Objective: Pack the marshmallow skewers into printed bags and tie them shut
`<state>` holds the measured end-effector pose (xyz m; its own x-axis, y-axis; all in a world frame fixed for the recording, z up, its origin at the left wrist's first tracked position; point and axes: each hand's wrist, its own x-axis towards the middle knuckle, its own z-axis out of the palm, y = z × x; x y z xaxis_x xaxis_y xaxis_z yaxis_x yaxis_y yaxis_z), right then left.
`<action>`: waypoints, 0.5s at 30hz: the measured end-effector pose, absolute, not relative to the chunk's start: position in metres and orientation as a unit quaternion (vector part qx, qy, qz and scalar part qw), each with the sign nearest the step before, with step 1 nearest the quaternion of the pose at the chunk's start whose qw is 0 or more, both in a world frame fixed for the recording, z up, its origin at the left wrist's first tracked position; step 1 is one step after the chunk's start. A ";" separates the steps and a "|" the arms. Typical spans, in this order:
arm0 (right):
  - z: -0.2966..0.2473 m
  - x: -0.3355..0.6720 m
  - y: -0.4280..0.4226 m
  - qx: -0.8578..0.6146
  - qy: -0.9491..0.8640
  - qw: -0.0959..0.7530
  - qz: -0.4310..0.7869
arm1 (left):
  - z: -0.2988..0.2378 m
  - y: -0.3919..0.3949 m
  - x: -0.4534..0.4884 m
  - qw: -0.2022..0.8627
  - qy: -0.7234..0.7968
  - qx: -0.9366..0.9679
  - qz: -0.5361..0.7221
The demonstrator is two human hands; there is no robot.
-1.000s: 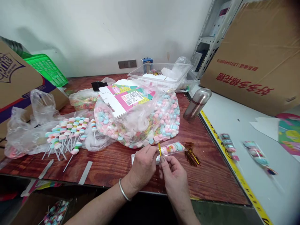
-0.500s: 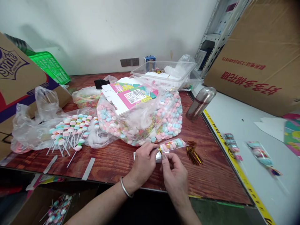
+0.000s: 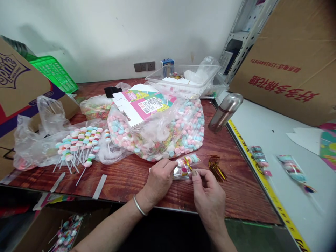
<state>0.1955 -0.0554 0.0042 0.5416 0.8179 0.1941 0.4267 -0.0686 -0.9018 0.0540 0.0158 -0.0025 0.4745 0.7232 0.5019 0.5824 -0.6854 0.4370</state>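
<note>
My left hand (image 3: 160, 180), with a silver bangle at the wrist, is closed on the near end of a marshmallow lollipop in a clear wrapper (image 3: 193, 159). Thumb and forefinger of my right hand (image 3: 209, 194) pinch a gold twist tie (image 3: 188, 164), which stands up in front of the wrapped candy. Beneath the fingers lie shiny clear wrappers (image 3: 178, 174), partly covered. A small pile of gold twist ties (image 3: 217, 169) rests just beyond my right hand. Whether the tie goes around the wrapper's neck is hidden by my fingers.
Bare marshmallow lollipops (image 3: 78, 141) lie at left on plastic. A big bag of marshmallows (image 3: 189, 129) with printed cards (image 3: 147, 105) on it fills the middle. A steel flask (image 3: 225, 112) stands at right; two wrapped lollipops (image 3: 294, 170) lie on the white surface.
My right hand has moved right and slightly down, drawing the gold twist tie away from the wrapper's neck. The wrapped lollipop has shifted a little left, toward my left hand.
</note>
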 end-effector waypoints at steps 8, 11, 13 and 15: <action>-0.005 0.186 -0.055 -0.669 -0.402 0.540 0.314 | -0.001 0.012 0.059 0.105 0.358 0.861 0.345; -0.010 0.190 -0.055 -0.694 -0.399 0.539 0.262 | -0.003 0.014 0.059 0.102 0.372 0.862 0.328; -0.012 0.198 -0.054 -0.723 -0.394 0.530 0.203 | -0.005 0.016 0.058 0.094 0.386 0.861 0.317; -0.013 0.206 -0.053 -0.737 -0.398 0.520 0.166 | -0.007 0.017 0.058 0.087 0.389 0.863 0.311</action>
<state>0.2058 -0.0529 -0.0125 0.6279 0.7598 0.1687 0.4142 -0.1427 -0.8989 0.0581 0.0172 -0.0068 0.5037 0.7256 0.4688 0.6170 -0.6820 0.3926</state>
